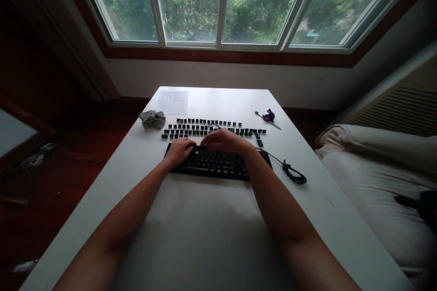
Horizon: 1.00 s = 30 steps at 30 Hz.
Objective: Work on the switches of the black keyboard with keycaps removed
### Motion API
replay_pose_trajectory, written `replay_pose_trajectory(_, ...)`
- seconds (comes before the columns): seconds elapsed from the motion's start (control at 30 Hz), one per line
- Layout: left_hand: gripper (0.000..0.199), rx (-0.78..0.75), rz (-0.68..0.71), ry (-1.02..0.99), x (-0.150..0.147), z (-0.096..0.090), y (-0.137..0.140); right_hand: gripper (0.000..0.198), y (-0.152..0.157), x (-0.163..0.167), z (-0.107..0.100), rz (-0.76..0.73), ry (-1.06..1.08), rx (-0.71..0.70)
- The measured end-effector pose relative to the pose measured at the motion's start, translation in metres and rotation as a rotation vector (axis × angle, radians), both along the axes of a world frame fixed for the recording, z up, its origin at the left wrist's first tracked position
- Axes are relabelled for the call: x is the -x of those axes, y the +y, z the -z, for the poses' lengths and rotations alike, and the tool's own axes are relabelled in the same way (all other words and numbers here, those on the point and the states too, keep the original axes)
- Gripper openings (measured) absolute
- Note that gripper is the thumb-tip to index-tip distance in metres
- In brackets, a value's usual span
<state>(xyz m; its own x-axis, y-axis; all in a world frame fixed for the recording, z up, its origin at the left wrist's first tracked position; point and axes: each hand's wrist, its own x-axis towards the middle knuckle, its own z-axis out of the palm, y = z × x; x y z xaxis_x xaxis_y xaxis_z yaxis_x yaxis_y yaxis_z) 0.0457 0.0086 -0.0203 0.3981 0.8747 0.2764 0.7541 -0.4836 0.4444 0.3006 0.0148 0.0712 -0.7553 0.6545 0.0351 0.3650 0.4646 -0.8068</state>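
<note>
A black keyboard [211,163] lies across the white table in front of me. My left hand [180,151] rests over its upper left part, with fingers bent at the back edge and thumb on top. My right hand [223,141] arches over the upper middle, its fingertips pinched down close to the left fingertips. Whatever those fingertips hold is too small to make out. Behind the keyboard, loose black keycaps [191,127] stand in several rows. A thin ring-shaped item [214,127] lies among them, partly behind my right hand.
A grey cloth [152,119] and a printed sheet [173,102] lie at the back left of the table [191,218]. At the back right are a brush [275,124] and a crumpled purple cloth [268,115]. A coiled black cable [294,174] sits right of the keyboard.
</note>
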Motion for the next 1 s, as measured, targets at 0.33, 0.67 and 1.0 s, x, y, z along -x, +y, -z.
replay_pose_trajectory(0.33, 0.036, 0.069, 0.213, -0.283, -0.0023, -0.0074, -0.0053, 0.024, 0.0038, -0.0057, -0.0006, 0.146, 0.049, -0.070)
replay_pose_trajectory(0.67, 0.030, 0.161, 0.168, -0.343, -0.0024, -0.0049, -0.0044, 0.024, 0.0038, -0.0028, 0.0016, 0.140, 0.078, -0.080)
replay_pose_trajectory(1.0, 0.027, 0.153, 0.173, -0.279, -0.0035, -0.0025, -0.0023, 0.023, 0.0019, 0.0018, 0.0032, 0.069, 0.053, -0.072)
